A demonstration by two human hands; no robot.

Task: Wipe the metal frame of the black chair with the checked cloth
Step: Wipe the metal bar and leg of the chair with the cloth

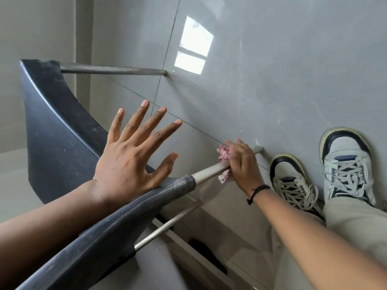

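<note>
The black chair point(62, 130) is seen from above, its curved black shell running from upper left to bottom left. Three metal legs show: a near one point(209, 171) toward my feet, a far one point(113, 70), and a lower one point(167, 225). My right hand point(243, 164) is closed around the near leg close to the floor, with the red-and-white checked cloth point(224, 155) bunched between palm and tube. My left hand point(134, 155) rests its heel on the shell's edge, fingers spread and lifted, holding nothing.
Glossy grey floor tiles point(272, 80) reflect a bright window. My two white-and-navy sneakers point(347, 164) stand right of the near leg's foot. A grey wall point(37, 28) rises at the left, behind the chair.
</note>
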